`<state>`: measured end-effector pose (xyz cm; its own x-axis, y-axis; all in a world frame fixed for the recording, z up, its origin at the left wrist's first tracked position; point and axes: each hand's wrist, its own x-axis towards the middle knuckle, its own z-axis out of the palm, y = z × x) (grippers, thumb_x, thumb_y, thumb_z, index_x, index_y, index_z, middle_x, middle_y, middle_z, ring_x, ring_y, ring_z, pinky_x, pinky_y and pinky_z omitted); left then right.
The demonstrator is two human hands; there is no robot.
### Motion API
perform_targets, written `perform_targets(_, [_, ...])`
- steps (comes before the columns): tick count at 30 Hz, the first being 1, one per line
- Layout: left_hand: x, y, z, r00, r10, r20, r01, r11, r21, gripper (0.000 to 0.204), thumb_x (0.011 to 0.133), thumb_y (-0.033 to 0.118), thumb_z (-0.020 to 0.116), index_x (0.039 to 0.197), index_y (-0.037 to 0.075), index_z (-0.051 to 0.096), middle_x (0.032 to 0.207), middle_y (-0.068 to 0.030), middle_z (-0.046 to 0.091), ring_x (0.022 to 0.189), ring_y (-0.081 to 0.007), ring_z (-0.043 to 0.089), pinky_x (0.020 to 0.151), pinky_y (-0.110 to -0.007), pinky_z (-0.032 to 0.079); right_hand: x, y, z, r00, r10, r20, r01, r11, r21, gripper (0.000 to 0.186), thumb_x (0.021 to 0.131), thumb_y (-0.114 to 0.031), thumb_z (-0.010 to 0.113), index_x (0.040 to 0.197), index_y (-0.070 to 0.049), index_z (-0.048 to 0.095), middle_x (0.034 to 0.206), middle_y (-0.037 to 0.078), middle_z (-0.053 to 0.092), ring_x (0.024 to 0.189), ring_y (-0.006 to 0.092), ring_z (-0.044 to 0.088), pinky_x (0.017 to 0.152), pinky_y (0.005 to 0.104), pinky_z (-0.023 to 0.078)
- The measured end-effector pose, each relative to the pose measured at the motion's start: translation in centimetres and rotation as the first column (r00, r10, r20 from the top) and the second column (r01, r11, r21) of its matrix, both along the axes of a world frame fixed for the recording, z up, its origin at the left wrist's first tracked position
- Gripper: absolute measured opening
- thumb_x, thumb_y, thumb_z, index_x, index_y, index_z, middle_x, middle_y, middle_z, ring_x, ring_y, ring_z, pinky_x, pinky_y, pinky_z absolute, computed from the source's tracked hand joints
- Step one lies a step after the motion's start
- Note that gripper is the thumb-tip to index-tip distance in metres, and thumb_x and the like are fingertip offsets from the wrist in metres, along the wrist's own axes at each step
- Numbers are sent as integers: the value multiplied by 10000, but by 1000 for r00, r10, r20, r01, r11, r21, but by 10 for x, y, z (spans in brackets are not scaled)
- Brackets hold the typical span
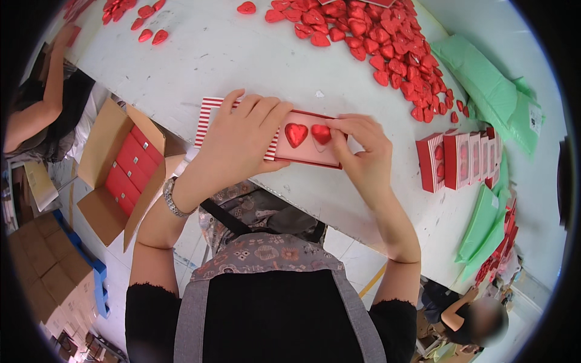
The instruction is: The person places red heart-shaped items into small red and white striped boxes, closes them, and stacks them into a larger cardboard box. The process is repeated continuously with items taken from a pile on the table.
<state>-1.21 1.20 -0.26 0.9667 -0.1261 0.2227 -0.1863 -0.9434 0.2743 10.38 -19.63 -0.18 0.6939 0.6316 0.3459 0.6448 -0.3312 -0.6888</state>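
A worker's left hand (245,136) lies flat, fingers spread, hiding much of a striped pink box (302,151); right hand (363,148) fingertips pinch a red foil heart (321,134), apparently seated beside a second heart (296,134).

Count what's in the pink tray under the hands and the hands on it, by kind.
Red foil hearts in the pink tray: 2, one seated, one under the right hand
Hands on the tray: 2, including the left hand
Total: 4
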Motion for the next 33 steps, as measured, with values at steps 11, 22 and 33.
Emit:
perform_targets(11, [1, -1, 0, 1000, -9, -5, 9, 1000, 4, 867, 597, 400, 848, 1300, 51, 479, 1229, -105, 536, 1147, -282, 504, 1061, -489, 339, -12, -1, -15, 969, 100, 228, -91, 995, -51, 205, 711, -65, 762, 908, -93, 716, 939, 3, 654, 881, 241, 564, 789, 372, 439])
perform_targets(22, [0, -1, 8, 999, -20, -29, 20, 1000, -16, 918, 562, 392, 862, 1317, 46, 470, 1245, -109, 536, 1186, -291, 498, 1119, -525, 292, -10, -19, -16, 938, 202, 282, -179, 978, -105, 562, 690, -207, 829, 1199, -70, 634, 1360, 183, 479, 1199, 392, 478, 940, 407, 441])
perform_targets(33, [5, -9, 5, 993, -38, 116, 48, 995, -88, 751, 593, 310, 846, 1220, 26, 547, 1150, -97, 599, 1062, -278, 585, 1056, -504, 396, -17, -11, -34, 936, 346, 61, -336, 932, -135, 1060, 706, -288, 825, 1472, 89, 197, 1543, 336, 80, 1421, 522, 149, 1129, 499, 276])
